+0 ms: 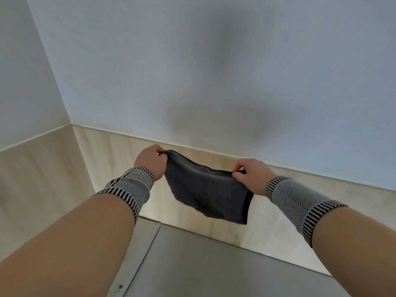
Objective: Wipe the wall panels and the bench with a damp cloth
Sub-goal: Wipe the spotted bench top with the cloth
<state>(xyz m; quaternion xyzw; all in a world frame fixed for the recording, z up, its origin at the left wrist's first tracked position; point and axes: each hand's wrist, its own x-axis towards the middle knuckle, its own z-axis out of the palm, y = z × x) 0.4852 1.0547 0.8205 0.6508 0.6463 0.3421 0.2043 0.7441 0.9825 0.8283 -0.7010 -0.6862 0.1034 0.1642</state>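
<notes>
Now both hands' fingers, left hand [150, 161] and right hand [252, 174], pinch the cloth's [207, 191] top corners, held off the wall panels [107, 151].

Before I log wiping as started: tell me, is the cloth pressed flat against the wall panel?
No. The dark cloth hangs in the air, stretched between the left hand and right hand, each pinching an upper corner.

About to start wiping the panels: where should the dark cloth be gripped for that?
Probably regrip the cloth from above at its top edge, between the left hand and right hand pinching its corners; it hangs limp, so bunching gives a pad.
</notes>
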